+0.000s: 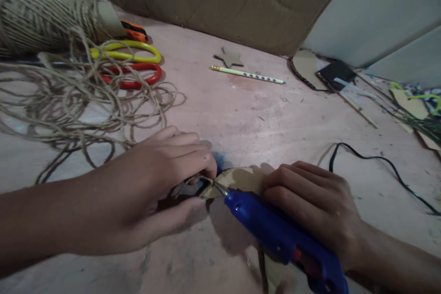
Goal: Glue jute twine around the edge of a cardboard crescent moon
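Note:
My left hand (161, 183) pinches the end of a curved cardboard piece (248, 176) between thumb and fingers. A loop of twine (196, 178) lies at that end, partly hidden by the fingers. My right hand (310, 202) is closed around a blue hot glue gun (275, 229), its thumb hidden from view. The gun's metal nozzle touches or nearly touches the twine and the cardboard edge beside my left fingertips. My right fingertips are near the cardboard's right end; whether they touch it I cannot tell.
A twine spool (51, 20) and tangled twine (86, 101) lie at left, around scissors with yellow and red handles (156, 73). An orange-black tool (136, 32), a cardboard star (229, 57) and a pencil (248, 75) sit farther back. A black cord (379, 158) curves at right.

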`<state>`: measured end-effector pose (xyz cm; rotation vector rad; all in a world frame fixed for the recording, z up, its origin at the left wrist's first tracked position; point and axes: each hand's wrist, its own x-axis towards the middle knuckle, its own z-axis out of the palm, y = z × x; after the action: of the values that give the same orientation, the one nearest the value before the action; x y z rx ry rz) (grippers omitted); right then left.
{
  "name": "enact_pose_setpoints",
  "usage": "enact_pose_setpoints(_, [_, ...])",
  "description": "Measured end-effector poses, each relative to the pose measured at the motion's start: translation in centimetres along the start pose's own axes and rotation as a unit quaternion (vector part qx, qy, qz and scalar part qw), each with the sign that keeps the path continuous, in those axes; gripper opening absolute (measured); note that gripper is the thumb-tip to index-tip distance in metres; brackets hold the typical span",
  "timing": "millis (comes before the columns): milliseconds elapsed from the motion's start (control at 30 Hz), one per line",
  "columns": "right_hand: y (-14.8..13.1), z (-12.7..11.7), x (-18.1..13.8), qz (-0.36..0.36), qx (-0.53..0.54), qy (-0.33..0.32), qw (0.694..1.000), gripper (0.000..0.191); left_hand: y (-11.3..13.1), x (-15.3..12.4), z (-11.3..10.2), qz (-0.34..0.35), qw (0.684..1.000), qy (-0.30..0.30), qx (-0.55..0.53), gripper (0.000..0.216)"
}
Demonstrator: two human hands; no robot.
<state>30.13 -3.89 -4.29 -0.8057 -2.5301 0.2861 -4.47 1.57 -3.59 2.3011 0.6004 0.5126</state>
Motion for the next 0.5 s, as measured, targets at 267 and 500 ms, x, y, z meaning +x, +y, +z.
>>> enact_pose_setpoints(267, [0.10, 0.25, 0.05, -0.007, -0.001, -0.001, 1.000, 0.052, -0.04, -0.28, -0.08, 0.058, 0.998, 0.016, -0.030, 0.008])
enact_pose_setpoints(500, [-0.03, 0.18, 0.34, -0.019, -0.015, 0.010, 1.000, 0.045, -0.15, -0.56, -0.24, 0.076, 0.997, -0.007, -0.003, 0.015])
